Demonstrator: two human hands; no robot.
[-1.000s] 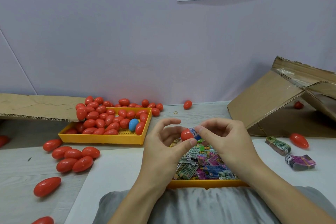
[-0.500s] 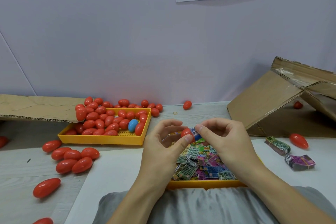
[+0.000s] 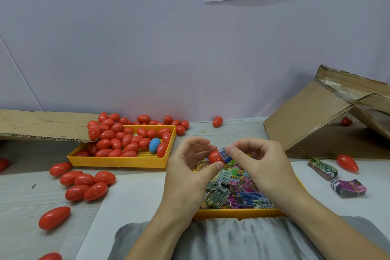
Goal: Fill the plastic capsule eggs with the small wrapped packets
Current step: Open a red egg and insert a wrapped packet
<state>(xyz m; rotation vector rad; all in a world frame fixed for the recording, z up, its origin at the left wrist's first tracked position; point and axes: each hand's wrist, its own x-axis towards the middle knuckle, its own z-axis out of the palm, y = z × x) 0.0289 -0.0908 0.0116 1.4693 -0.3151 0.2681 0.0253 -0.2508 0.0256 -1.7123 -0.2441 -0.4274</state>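
Pressing a packet sideways into a red half-shell

Holding both hands above the near tray, we have the small red plastic capsule half (image 3: 215,156) pinched in our left hand (image 3: 190,177), thumb beneath and fingers curled over it. Our right hand (image 3: 263,166) pinches the blue wrapped packet (image 3: 224,154) between thumb and forefinger. The packet lies just to the right of the shell, touching its mouth, its long axis running left to right in line with the shell. We judge the next move is a short push leftward by the right hand, which is the nearer one to the packet's free end; how deep the packet already sits we cannot tell.

Directly below is the near yellow plastic tray (image 3: 238,212) of loose coloured packets (image 3: 230,194). Well to the left, the far yellow tray (image 3: 118,162) carries closed red eggs (image 3: 118,139) and one blue egg (image 3: 154,145). More red eggs lie scattered on the grey table (image 3: 21,200). Two banded packet bundles (image 3: 348,188) rest to our right, near a tipped cardboard box (image 3: 312,120). Nothing stands between the hands
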